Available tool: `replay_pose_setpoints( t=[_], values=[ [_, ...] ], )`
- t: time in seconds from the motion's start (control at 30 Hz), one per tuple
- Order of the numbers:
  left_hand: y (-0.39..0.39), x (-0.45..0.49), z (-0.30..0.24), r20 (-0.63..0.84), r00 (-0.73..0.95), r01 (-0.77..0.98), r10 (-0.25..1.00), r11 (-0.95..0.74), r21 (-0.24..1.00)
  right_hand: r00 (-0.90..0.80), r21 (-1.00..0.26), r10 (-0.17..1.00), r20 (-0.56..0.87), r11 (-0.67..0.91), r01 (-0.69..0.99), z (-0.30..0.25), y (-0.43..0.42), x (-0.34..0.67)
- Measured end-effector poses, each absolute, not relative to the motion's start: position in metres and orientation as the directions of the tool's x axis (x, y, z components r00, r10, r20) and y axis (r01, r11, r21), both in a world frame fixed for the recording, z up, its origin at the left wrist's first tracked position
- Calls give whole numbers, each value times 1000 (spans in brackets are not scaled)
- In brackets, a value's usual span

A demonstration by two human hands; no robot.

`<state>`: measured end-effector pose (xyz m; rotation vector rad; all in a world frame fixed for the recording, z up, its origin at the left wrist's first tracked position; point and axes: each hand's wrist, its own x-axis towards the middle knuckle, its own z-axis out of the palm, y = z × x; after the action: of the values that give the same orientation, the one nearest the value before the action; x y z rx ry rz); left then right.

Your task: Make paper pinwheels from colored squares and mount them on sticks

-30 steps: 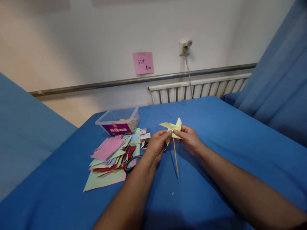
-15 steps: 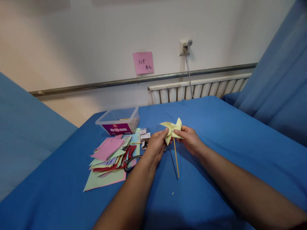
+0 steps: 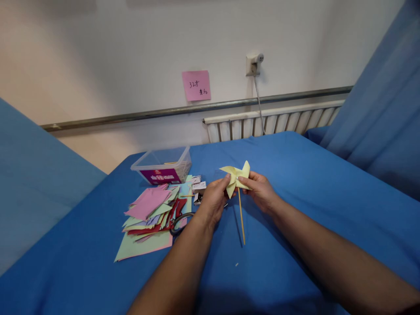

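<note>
Between both hands is a pale yellow paper pinwheel [image 3: 233, 171] with a small shiny pin at its centre. A thin wooden stick [image 3: 242, 218] hangs down from behind it, above the blue cloth. My left hand [image 3: 215, 197] grips the pinwheel's left side, thumb on the front. My right hand [image 3: 259, 188] pinches its right side, with the thumb close to the central pin. The fingers behind the paper are mostly hidden.
Left of my hands lies a pile of coloured paper [image 3: 149, 205], with scissors [image 3: 180, 223] at its right edge, partly behind my left arm. Small white boxes [image 3: 198, 186] sit near a clear plastic bin [image 3: 160, 168]. A radiator [image 3: 275, 122] stands at the wall.
Almost nothing differs. The pinwheel and both hands have shifted very slightly to the right, with the grip the same.
</note>
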<state>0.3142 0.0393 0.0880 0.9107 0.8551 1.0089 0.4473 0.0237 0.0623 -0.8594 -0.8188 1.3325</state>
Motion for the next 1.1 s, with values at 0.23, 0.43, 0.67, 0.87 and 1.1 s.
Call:
replay_pose_setpoints(
  t=[0.23,0.43,0.67,0.87,1.1],
  values=[
    [38,313,89,-105,285,-249,953,179,952,97,-876,995,15,60,-479,61,25,448],
    [37,314,89,-38,221,-91,974,60,994,114,-900,993,43,88,-426,67,21,446],
    [34,317,91,-24,210,-153,977,57,987,145,-907,988,58,113,-406,64,26,448],
    [35,316,85,116,186,70,976,-131,989,132,-880,990,58,113,-461,63,28,450],
    [35,317,84,145,164,150,976,-170,974,117,-903,990,78,120,-411,63,27,449]
  ],
)
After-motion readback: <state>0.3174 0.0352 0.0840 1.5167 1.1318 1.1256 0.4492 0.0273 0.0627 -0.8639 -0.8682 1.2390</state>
